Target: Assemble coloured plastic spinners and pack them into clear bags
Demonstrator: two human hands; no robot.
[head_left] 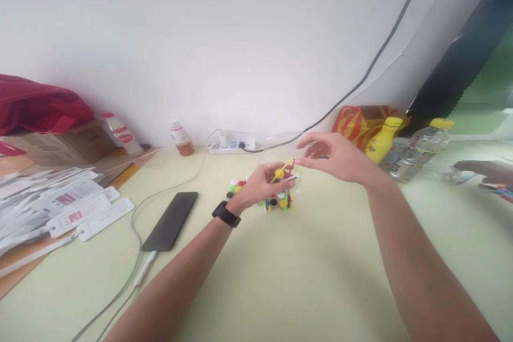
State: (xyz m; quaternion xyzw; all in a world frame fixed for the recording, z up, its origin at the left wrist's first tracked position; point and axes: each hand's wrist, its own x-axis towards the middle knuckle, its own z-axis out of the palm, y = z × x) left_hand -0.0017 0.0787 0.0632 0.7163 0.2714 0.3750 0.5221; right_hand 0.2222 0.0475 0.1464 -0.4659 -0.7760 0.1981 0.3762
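My left hand [260, 187], with a black band at its wrist, is closed on a few small coloured plastic pieces at the table's middle. Among them a yellow piece [279, 173] with a round disc and thin arms shows above the fingers, beside red and white ones. More such pieces [284, 203] in green, black, yellow and blue sit under and around this hand, and a small cluster [236, 189] lies to its left. My right hand [334, 157] hovers just right of the held pieces, thumb and bent forefinger apart. Its thumb tip is close to the red piece; whether they touch I cannot tell.
A black phone [170, 222] with a charging cable lies at left. Near the wall stand a power strip [232, 147] and a drink bottle [181, 139]. White tags [80, 208] are piled at far left. Yellow and clear bottles [420, 152] stand right, with another hand [491, 173] beyond.
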